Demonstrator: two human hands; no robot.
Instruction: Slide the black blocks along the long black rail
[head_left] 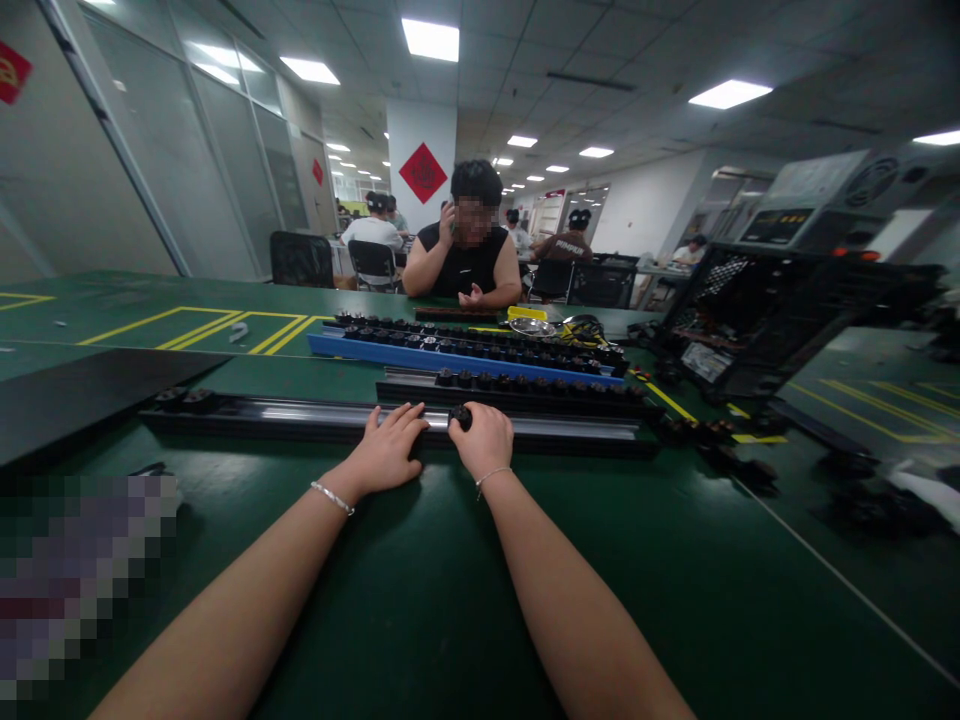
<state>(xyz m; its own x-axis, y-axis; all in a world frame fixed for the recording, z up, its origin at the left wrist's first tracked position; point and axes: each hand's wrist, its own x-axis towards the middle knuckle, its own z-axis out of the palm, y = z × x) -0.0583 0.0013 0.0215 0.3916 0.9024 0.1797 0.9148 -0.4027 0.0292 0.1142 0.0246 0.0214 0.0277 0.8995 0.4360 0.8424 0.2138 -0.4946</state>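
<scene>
Left hand (388, 452): my fingers spread on black rail (262, 412)
Right hand (486, 438): my fingers closed on black piece (459, 416)
Toward desk's (405, 600) far edge: blue rail (450, 361); computer case (750, 320) rightward

Surface logged on my remote feed: one green table (420, 600), marked with yellow lines (129, 326). Lying on it, I count: near centre, one long black rail (437, 431); behind it, one shorter black rail (525, 399); beyond, one blue rail (465, 357); far, one yellow tray (527, 314); left, one flat black panel (97, 395); near left, one pixelated item (82, 570); right, one computer case (750, 315), loose black parts (742, 468).
</scene>
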